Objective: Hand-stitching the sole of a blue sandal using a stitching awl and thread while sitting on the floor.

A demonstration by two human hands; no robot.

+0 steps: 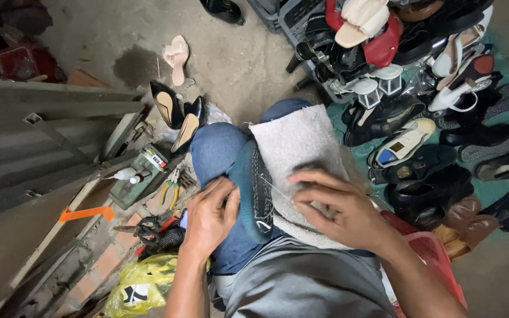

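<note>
Stitching the sole seam: left hand [208,215] grips the teal shoe [253,194]; right hand [343,211], fingers closed, draws thread [275,189]; next pull needs steady tension.

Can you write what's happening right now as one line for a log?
left hand: steadies teal shoe on lap | right hand: on shoe over grey towel | thread between hands | nearby: shoe pile

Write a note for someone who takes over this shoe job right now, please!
Left hand: grips the side of the teal shoe, holding it sole up on the lap.
Right hand: rests on the grey cloth over the knee, fingers pinching a thin thread that runs to the shoe.
Done: stitches show along the sole edge.
Left: cannot tell how far the stitching goes.
Pliers lie by the left leg.
</note>
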